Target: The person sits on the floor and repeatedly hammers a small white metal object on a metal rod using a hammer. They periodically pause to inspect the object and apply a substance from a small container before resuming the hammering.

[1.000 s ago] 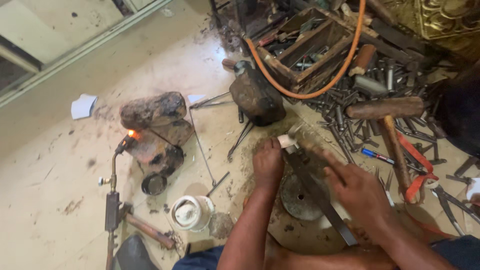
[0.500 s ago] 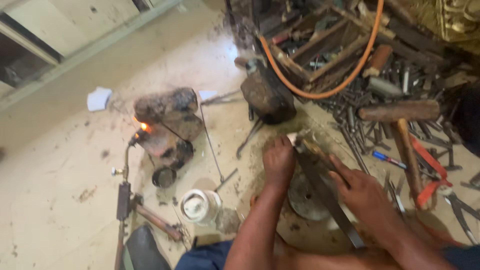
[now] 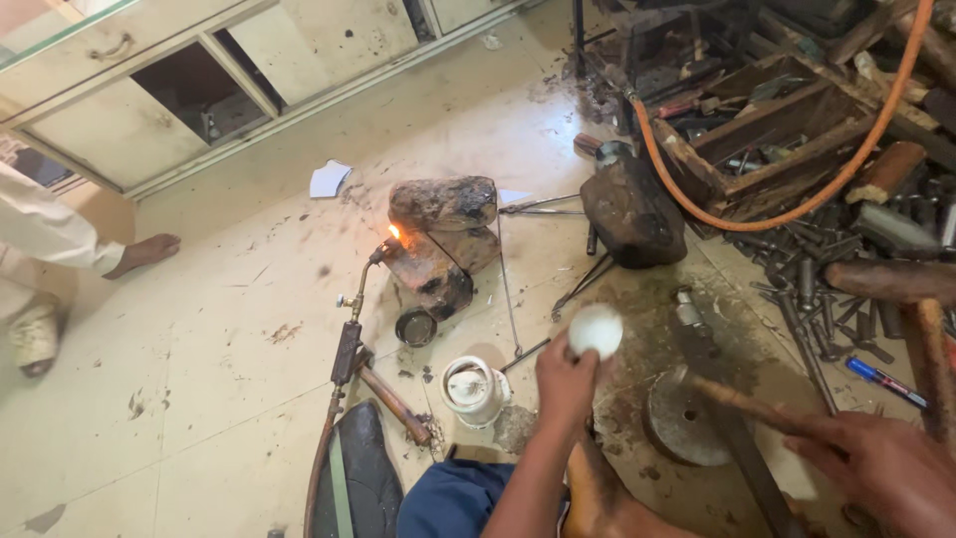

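Left hand (image 3: 564,382) lifts a white ball (image 3: 596,330); right hand (image 3: 876,466) grips a wooden-handled tool (image 3: 742,403) over the round block (image 3: 682,426) (striking likely follows, needing aim)

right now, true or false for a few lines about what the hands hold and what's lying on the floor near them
1. The left hand holds up a white round object. True.
2. The right hand is empty. False: its grip is closed on a wooden handle that reaches over the round metal disc.
3. The torch on the floor is lit. True: a small flame shows at its tip, against the dark blocks.
4. The orange hose lies coiled beside the white jar. False: it curves past the wooden tray, far from the jar.
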`<state>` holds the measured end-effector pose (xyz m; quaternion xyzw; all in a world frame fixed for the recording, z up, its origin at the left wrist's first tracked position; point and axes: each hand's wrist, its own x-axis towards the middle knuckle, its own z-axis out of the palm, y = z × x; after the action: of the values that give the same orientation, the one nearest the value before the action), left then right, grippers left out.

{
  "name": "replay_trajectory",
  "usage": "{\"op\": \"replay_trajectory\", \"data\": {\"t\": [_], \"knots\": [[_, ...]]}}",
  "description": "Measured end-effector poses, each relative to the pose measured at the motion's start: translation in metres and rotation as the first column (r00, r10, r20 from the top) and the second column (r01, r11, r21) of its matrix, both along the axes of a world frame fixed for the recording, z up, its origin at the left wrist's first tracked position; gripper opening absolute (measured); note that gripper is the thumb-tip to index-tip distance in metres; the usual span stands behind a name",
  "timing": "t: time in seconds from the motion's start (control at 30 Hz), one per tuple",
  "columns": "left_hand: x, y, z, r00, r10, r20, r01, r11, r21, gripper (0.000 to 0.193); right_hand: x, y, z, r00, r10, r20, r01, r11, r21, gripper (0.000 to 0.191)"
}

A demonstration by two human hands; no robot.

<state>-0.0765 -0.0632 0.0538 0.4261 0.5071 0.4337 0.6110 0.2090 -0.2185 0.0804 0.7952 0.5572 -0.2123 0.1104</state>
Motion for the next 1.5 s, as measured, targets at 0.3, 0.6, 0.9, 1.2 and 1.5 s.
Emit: {"op": "replay_trajectory", "data": {"t": [0.3,0.6,0.9,1.2,1.5], "knots": [[-0.052,-0.091,-0.001,0.957,-0.127,0.260,0.183,0.962,-0.203,0.077,-0.013,0.002,-0.014,0.986,0.158,0.056,-0.145,0.971,-0.192,0.044],[-0.038,-0.136,-0.007,0.817,-0.175,0.549,0.334,0.921,-0.202,0.073,-0.006,0.003,-0.038,0.976,0.201,0.083,-0.191,0.975,-0.118,0.042],[-0.031,-0.132,0.007,0.683,-0.322,0.656,0.517,0.847,-0.124,0.062,0.010,0.013,-0.038,0.994,0.057,-0.094,-0.076,0.974,-0.213,0.073],[-0.032,-0.129,0.022,0.576,-0.223,0.786,0.508,0.851,-0.131,0.059,-0.013,0.014,-0.004,0.990,-0.042,-0.136,0.021,0.988,-0.155,0.039],[-0.044,-0.139,0.035,0.607,-0.219,0.764,0.475,0.871,-0.128,0.062,-0.077,-0.007,-0.028,0.902,0.169,-0.398,-0.030,0.943,0.333,0.063]]}}
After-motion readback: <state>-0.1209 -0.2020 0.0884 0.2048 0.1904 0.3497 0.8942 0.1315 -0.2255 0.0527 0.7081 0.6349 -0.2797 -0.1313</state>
